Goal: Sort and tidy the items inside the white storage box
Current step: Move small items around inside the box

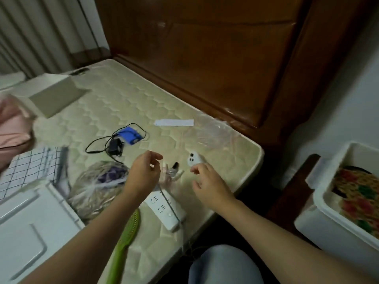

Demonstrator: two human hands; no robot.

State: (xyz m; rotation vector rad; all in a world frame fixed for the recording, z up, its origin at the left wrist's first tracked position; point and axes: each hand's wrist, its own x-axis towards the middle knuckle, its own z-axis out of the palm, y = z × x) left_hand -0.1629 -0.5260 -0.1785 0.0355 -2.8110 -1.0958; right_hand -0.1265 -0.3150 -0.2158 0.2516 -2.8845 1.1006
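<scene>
Green plastic, a long-handled brush [125, 240], lies nearest on the quilted cream mattress [114, 103], under the left forearm. A white lid [30, 226] sits further to that side. Just short of the left fingers lies a white power strip [166, 208] with its grey cord, and outward of the left wrist a crinkled clear bag holding something purple [102, 181].

The left hand [143, 173] hovers with fingers loosely curled and thumb apart, holding nothing that I can see. Between the two hands, just beside the left fingertips, a small clear bottle with a black cap [174, 168] rests among small pale items too blurred to name. The right hand [209, 181] has its fingers bent; its fingertips touch the near end of a small white remote with black buttons [193, 158], though whether they pinch it I cannot tell.

Well to the right of the right hand, off the bed, stands the white storage box [320, 220], open, with a colourful patterned cloth [361, 197] inside.

Beyond the left fingers lie a black adapter with coiled cable [115, 147] and a blue flat device [130, 135]. Beyond the right fingers are a white paper strip [174, 122] and a clear plastic wrapper [213, 130]. Farthest stands a dark wooden headboard [205, 48].
</scene>
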